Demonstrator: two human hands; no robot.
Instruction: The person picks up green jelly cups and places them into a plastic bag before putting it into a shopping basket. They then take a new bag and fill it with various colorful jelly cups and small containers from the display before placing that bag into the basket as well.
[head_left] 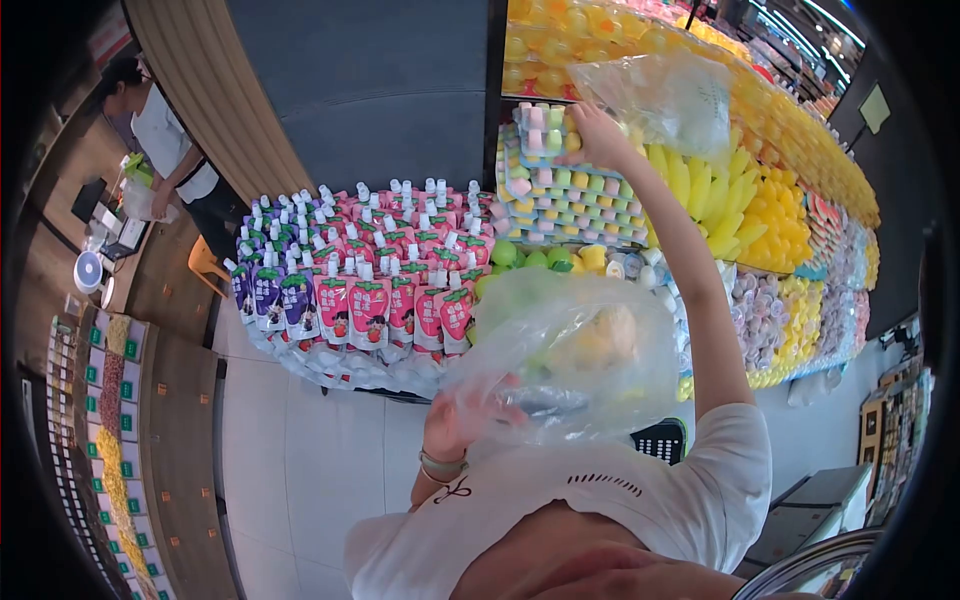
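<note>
My left hand point(465, 415) is closed on a clear plastic bag point(570, 340), which spreads in front of my chest and blurs what lies behind it. A pale yellow shape shows through the bag. My right hand point(597, 137) reaches out to the top of a stack of pastel marshmallow-like packs point(570, 205), its fingers around the edge of the uppermost pack point(543, 130). Just right of that hand, another clear bag point(665, 95) lies over the yellow goods.
Pink and purple spouted pouches point(370, 300) stand at the left of the display. Yellow banana-shaped items point(705, 195) and wrapped sweets point(765, 315) fill the right. At the far left a person point(175, 140) handles a bag by a counter.
</note>
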